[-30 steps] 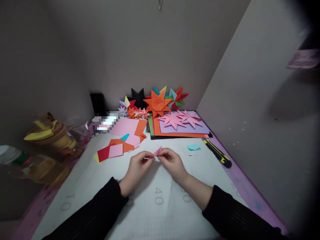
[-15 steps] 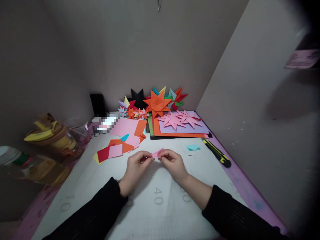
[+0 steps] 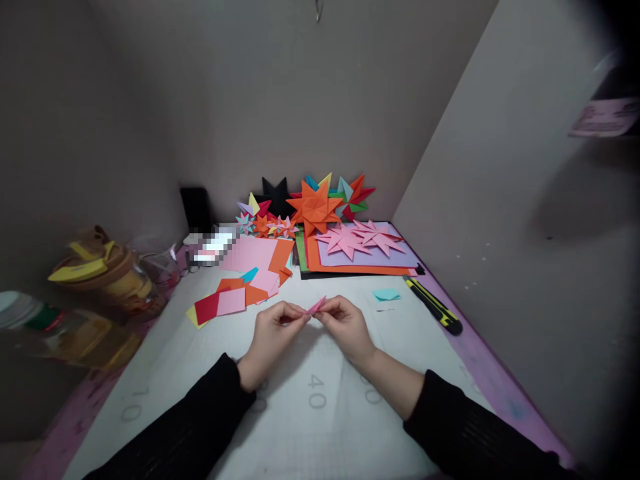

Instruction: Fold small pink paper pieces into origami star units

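My left hand [image 3: 273, 333] and my right hand [image 3: 345, 323] meet over the white cutting mat [image 3: 310, 413], both pinching a small folded pink paper piece [image 3: 316, 306] between thumbs and fingertips. The paper's pointed tip sticks up between the hands. Both arms wear black sleeves. Loose red, pink and orange paper squares [image 3: 230, 300] lie just left of my left hand. A small light-blue folded piece [image 3: 387, 295] lies to the right of my right hand.
Finished paper stars [image 3: 315, 207] lean against the back wall, with pink stars on stacked coloured sheets [image 3: 365, 257]. A yellow-black utility knife [image 3: 434, 305] lies at the right edge. Jars and a bottle [image 3: 95, 273] crowd the left. Walls close in on three sides.
The pink piece's tip tilted slightly between my fingers; both hands stayed in nearly the same spot.
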Demonstrator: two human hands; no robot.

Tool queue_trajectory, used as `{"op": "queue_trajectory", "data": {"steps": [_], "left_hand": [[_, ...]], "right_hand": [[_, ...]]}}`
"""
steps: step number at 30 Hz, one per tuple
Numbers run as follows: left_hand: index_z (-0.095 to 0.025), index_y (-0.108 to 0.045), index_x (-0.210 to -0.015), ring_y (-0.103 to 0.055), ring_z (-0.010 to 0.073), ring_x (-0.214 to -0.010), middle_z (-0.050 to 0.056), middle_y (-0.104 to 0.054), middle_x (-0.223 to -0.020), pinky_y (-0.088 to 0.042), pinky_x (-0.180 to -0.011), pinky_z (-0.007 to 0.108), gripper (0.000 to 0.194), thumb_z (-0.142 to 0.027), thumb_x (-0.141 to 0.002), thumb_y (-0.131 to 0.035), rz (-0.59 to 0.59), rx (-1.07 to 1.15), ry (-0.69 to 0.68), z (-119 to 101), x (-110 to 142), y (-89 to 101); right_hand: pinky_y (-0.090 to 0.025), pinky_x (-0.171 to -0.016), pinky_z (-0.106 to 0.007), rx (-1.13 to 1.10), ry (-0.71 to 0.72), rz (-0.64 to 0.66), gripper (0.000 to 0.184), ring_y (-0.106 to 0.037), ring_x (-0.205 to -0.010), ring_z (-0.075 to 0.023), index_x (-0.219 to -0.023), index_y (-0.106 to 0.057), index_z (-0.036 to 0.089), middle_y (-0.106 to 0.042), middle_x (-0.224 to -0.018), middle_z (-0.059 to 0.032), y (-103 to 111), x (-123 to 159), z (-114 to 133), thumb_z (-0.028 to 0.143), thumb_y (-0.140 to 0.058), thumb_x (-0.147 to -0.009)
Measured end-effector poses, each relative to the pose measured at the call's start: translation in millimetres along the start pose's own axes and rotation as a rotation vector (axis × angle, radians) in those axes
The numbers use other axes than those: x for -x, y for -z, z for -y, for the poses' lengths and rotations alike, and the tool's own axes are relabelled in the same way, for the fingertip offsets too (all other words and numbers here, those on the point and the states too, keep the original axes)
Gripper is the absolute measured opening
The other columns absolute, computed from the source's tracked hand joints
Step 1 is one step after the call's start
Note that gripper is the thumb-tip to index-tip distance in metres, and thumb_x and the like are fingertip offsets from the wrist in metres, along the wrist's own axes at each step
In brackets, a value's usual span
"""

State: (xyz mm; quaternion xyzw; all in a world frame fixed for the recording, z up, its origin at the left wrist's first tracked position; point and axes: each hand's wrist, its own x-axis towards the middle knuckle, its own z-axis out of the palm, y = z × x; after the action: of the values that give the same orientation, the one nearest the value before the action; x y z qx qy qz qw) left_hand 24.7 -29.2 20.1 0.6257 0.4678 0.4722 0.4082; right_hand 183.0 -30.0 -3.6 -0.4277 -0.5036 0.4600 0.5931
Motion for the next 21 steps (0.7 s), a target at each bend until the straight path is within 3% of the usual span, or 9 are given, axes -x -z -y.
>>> {"op": "queue_trajectory", "data": {"steps": [10,17,21], "left_hand": [[-0.021,-0.038,-0.074,-0.059,0.0115,-0.061,-0.002,-0.064,-0.071,-0.045,-0.057,0.022,0.030,-0.026,-0.070,-0.068,0.010,0.143,0.145,1.8,-1.9,-6.9],[-0.020,-0.043,-0.077,-0.059,0.0113,-0.057,-0.002,-0.062,-0.067,-0.044,-0.054,0.022,0.025,-0.024,-0.069,-0.067,0.036,0.083,0.194,10.2,-3.5,-6.4],[-0.018,-0.052,-0.083,-0.061,0.0146,-0.070,0.002,-0.063,-0.077,-0.048,-0.061,0.024,0.021,-0.027,-0.070,-0.066,0.064,0.029,0.135,14.7,-3.1,-7.2]], "right_hand": [[-0.046,-0.065,-0.025,-0.105,0.013,-0.078,0.031,-0.056,-0.068,-0.0110,-0.085,-0.038,0.025,-0.051,-0.073,0.0059,-5.3,-1.1,0.6,0.022,-0.067,-0.073],[-0.043,-0.057,-0.021,-0.096,-0.005,-0.119,0.035,-0.053,-0.059,-0.0084,-0.086,-0.035,0.025,-0.050,-0.069,0.0082,-1.2,-6.0,-0.1,0.022,-0.067,-0.073],[-0.041,-0.055,-0.020,-0.072,0.000,-0.120,0.034,-0.051,-0.057,-0.0078,-0.085,-0.034,0.025,-0.048,-0.068,0.0088,-1.0,-6.2,-1.4,0.020,-0.066,-0.073]]}}
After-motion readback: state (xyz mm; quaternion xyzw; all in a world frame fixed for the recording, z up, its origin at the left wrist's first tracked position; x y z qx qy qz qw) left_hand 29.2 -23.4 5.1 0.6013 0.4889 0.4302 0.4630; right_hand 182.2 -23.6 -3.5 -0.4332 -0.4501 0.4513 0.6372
